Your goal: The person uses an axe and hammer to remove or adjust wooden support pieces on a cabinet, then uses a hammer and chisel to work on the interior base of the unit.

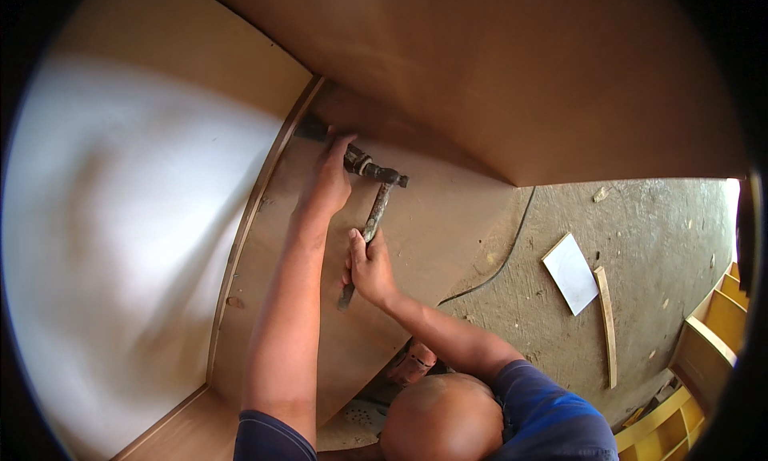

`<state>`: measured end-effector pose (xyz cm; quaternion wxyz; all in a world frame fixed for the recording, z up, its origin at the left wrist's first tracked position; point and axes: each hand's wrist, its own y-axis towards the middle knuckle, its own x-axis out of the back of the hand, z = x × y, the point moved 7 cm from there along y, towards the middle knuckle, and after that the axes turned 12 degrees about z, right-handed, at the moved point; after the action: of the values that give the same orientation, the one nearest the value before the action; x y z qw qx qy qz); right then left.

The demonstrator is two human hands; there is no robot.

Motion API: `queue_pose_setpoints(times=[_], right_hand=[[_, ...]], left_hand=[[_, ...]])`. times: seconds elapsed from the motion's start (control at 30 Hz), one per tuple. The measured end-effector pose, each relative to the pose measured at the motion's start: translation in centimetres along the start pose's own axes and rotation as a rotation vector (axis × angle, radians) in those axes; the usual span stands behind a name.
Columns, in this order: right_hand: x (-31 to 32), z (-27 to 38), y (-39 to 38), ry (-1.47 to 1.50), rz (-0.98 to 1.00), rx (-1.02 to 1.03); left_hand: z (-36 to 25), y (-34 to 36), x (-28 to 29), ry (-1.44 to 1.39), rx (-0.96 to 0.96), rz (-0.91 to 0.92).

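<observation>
My left hand [330, 183] is wrapped round a dark chisel-like tool [357, 159]. Its wide dark blade end points toward the wooden strip [260, 185] in the corner, and its ringed handle end sticks out to the right of my fingers. In my right hand [370, 269] is a hammer [376, 213], gripped on its worn handle. The dark hammer head lies right at the handle end of the chisel-like tool; whether they touch I cannot tell. Both hands are over a brown wooden panel [416, 245].
A glossy white panel [120, 221] stands at left and a large brown panel [520, 77] overhead. On the concrete floor [512, 317] lie a black cable [512, 249], a white board [571, 275] and a wood strip [607, 325]. A reddish object [414, 363] is below my right forearm; yellow-brown wooden compartments [680, 425] stand lower right.
</observation>
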<state>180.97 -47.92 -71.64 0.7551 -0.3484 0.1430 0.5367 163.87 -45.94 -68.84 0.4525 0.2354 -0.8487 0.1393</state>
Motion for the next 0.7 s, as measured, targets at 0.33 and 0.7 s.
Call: queue_pose_setpoints(times=[0.33, 0.7], right_hand=[[11.2, 10.5, -4.6, -1.109, -0.329, 0.072], [2.0, 13.0, 6.1, -1.733, -0.078, 0.261]], left_hand=[[-1.4, -12.7, 1.9, -0.236, 0.359, -0.171], [-5.4, -29.1, -3.8, 0.183, 0.439, -0.468]])
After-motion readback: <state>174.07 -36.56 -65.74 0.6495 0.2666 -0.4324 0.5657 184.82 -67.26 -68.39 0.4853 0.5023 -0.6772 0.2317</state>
